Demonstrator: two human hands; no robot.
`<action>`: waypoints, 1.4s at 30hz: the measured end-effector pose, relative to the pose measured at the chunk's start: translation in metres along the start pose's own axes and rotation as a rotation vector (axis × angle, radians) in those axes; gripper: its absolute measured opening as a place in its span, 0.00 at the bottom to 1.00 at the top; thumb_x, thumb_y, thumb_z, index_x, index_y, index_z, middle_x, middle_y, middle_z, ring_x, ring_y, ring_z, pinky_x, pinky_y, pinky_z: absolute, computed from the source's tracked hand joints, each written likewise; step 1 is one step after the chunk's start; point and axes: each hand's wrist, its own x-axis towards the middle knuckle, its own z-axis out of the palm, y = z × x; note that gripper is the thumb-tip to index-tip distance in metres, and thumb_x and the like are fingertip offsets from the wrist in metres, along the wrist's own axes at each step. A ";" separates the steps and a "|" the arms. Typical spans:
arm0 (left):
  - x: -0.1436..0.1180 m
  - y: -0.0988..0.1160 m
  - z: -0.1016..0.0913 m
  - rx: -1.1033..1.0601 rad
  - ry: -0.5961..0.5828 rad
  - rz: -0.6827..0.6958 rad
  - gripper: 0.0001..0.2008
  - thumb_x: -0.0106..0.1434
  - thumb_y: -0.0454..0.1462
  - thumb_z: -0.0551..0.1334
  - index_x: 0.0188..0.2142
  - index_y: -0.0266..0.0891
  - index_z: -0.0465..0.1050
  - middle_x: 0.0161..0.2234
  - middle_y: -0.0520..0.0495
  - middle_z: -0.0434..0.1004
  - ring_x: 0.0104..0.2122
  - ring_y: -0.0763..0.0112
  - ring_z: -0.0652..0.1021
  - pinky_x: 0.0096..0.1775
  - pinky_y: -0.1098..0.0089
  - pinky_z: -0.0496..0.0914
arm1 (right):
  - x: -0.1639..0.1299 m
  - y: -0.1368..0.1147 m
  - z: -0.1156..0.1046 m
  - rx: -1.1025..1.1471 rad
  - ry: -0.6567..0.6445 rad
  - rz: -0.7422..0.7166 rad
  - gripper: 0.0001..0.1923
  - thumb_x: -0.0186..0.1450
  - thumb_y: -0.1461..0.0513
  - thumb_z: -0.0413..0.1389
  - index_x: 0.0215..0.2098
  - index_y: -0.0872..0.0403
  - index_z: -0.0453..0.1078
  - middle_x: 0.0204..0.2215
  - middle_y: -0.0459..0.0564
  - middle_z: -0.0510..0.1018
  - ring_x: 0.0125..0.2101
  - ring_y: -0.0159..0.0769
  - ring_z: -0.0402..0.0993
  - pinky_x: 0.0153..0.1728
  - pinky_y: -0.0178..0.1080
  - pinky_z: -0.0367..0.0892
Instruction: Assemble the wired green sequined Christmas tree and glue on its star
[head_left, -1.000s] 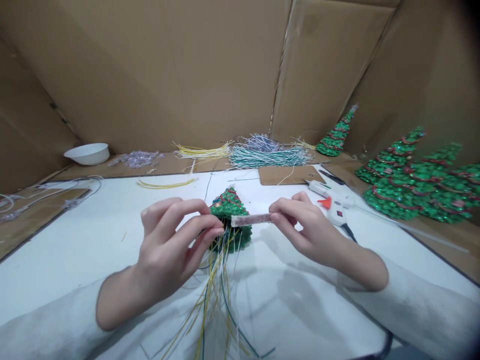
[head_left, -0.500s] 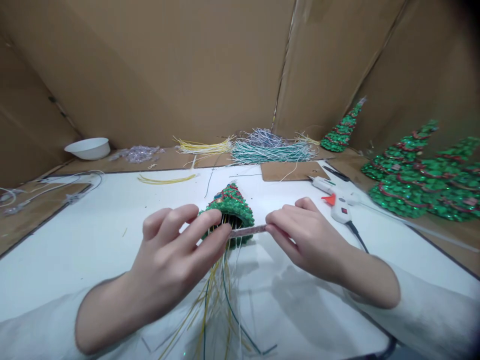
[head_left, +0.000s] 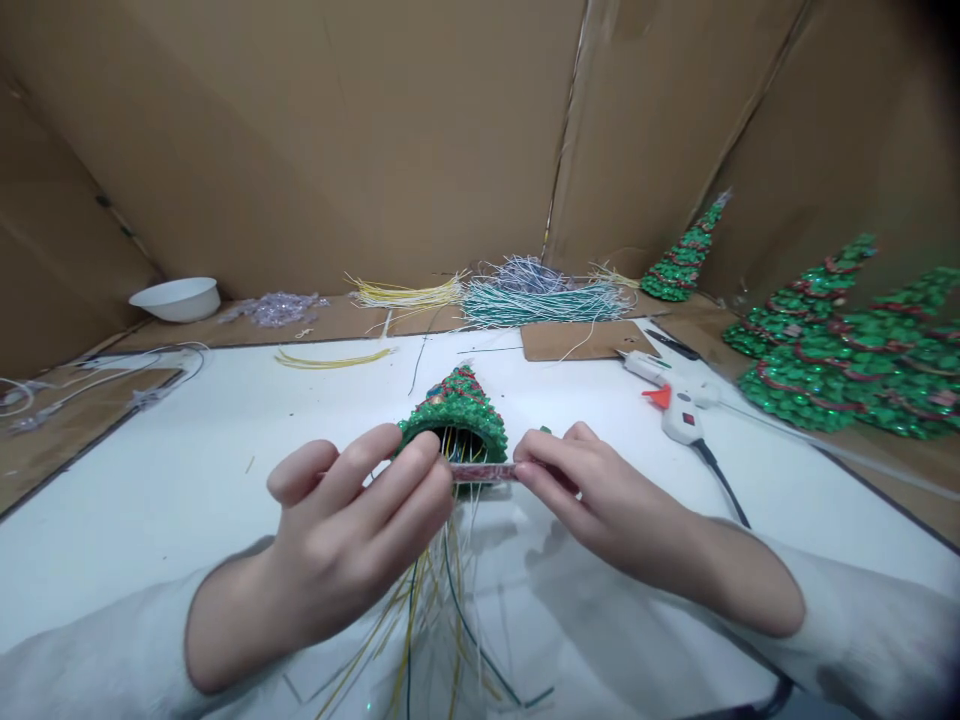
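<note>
Between my two hands stretches a short, flat, reddish-grey strip (head_left: 484, 472), held level in front of a small decorated Christmas tree (head_left: 459, 402). My left hand (head_left: 352, 535) pinches the strip's left end, its other fingers bent and raised. The right end is pinched by my right hand (head_left: 581, 480) between thumb and fingers. The tree lies on its side with its hollow base facing me. Thin yellow, white and green wires (head_left: 427, 600) come out of that opening and trail towards me, passing below the strip. My left fingers hide part of the tree's base.
On the right lies a white glue gun (head_left: 681, 418), with more green Christmas trees (head_left: 802, 375) behind it. Wire bundles (head_left: 544, 302), a cardboard piece (head_left: 577, 341) and a white bowl (head_left: 177, 299) stand along the back. A few yellow wires (head_left: 334, 360) lie at centre left.
The strip has moved slightly down and left and now sits more level. My right hand has shifted a little left with it, and the left hand has lowered slightly.
</note>
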 end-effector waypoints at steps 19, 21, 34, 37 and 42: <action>0.017 -0.003 -0.005 -0.193 -0.012 -0.360 0.05 0.53 0.32 0.61 0.28 0.42 0.66 0.26 0.52 0.74 0.29 0.66 0.73 0.35 0.61 0.59 | -0.001 -0.001 0.003 0.221 0.121 0.085 0.11 0.69 0.58 0.46 0.30 0.51 0.63 0.21 0.41 0.68 0.25 0.31 0.59 0.29 0.34 0.54; 0.019 -0.004 -0.006 -0.279 -0.057 -0.416 0.04 0.55 0.32 0.61 0.28 0.43 0.67 0.27 0.53 0.74 0.29 0.67 0.73 0.35 0.61 0.58 | -0.001 0.001 0.004 0.167 0.160 0.055 0.10 0.69 0.59 0.46 0.31 0.51 0.63 0.21 0.41 0.68 0.24 0.30 0.59 0.29 0.34 0.54; 0.026 -0.006 -0.010 -0.497 -0.360 -0.567 0.02 0.60 0.37 0.60 0.30 0.44 0.70 0.29 0.57 0.75 0.33 0.69 0.72 0.38 0.65 0.58 | 0.000 0.003 0.009 -0.377 0.515 -0.274 0.11 0.68 0.66 0.46 0.29 0.56 0.65 0.19 0.44 0.70 0.21 0.31 0.60 0.29 0.38 0.48; 0.028 -0.006 -0.014 -0.583 -0.433 -0.663 0.02 0.58 0.35 0.59 0.28 0.43 0.68 0.29 0.58 0.74 0.33 0.72 0.72 0.39 0.67 0.58 | -0.002 0.002 0.011 -0.467 0.558 -0.328 0.08 0.67 0.66 0.47 0.31 0.57 0.65 0.18 0.44 0.68 0.21 0.32 0.59 0.29 0.38 0.49; 0.027 -0.004 -0.015 -0.625 -0.411 -0.712 0.04 0.55 0.33 0.58 0.25 0.42 0.65 0.27 0.57 0.73 0.31 0.72 0.71 0.38 0.68 0.60 | -0.009 0.003 0.014 -0.581 0.533 -0.372 0.03 0.66 0.67 0.49 0.38 0.57 0.64 0.20 0.43 0.67 0.24 0.33 0.58 0.31 0.38 0.50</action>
